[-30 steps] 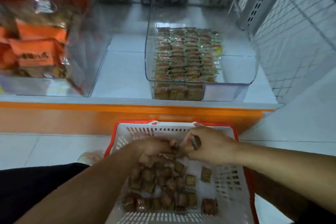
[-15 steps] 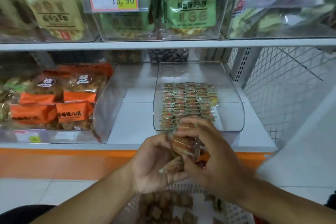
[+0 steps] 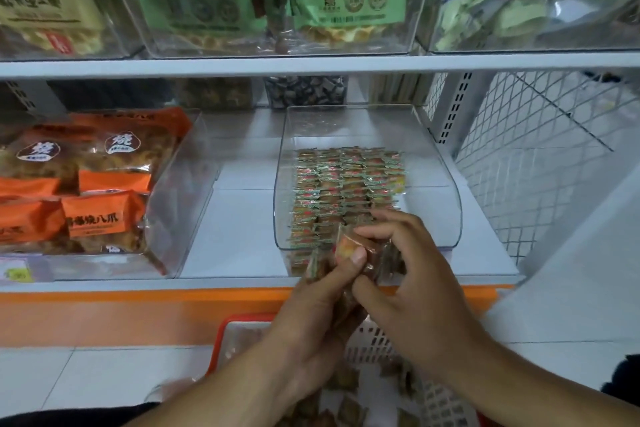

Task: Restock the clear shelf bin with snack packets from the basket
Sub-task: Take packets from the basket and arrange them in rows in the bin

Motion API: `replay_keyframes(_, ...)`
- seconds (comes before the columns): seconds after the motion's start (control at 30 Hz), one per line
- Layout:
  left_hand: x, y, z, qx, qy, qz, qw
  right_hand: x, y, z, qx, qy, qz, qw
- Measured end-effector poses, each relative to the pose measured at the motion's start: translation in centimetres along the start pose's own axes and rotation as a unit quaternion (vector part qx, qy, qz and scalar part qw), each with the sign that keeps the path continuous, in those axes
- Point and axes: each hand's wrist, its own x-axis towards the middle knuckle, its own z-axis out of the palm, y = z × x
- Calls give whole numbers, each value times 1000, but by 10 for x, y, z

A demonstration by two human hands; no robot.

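both my left hand [image 3: 311,302] and right hand [image 3: 412,274] have fingers clamped on a small stack of brown cellophane snack packets [image 3: 349,248], held at the open front lip of the clear plastic shelf bin [image 3: 446,191], above the white red-rimmed basket [image 3: 221,340]. i judge this the carrying-over step; next i need to set the stack down in line with the rows already inside.

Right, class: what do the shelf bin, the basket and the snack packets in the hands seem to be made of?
Shelf bin: clear, glossy rigid plastic, probably acrylic; the packets show through its walls.
Basket: moulded white plastic with a red rim, matte, its walls slotted.
Snack packets, held by the left hand and right hand: thin shiny film wrappers, seemingly plastic; they glint.
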Motion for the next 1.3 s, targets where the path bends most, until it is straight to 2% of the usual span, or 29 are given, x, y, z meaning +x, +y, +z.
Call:
replay_keyframes(0.13,0,9,-1,7,-20,-6,1000,4,1,-10,9,-67,0,998)
replay_keyframes(0.3,-3,21,-5,-25,-55,-35,998,15,3,-45,38,-260,-32,964)
replay_keyframes(0.4,-8,31,-8,-38,-83,-95,991,18,5,-55,-10,-312,-58,948)
replay_keyframes(0.53,-12,33,-11,-20,-71,-148,986,13,6,-50,-97,-310,-134,936)
replay_keyframes(0.77,-14,34,-9,-8,-56,-173,983,16,9,-52,-128,-279,-170,937)
replay_keyframes(0.9,-16,38,-7,-6,-66,-189,980,17,10,-53,-105,-261,-178,943)
replay_keyframes(1.17,-19,47,-3,-2,-136,-216,967,18,13,-49,-98,-240,-183,948)
replay_keyframes(1.3,-18,49,-4,22,-118,-197,973,17,16,-47,-40,-224,-149,962)
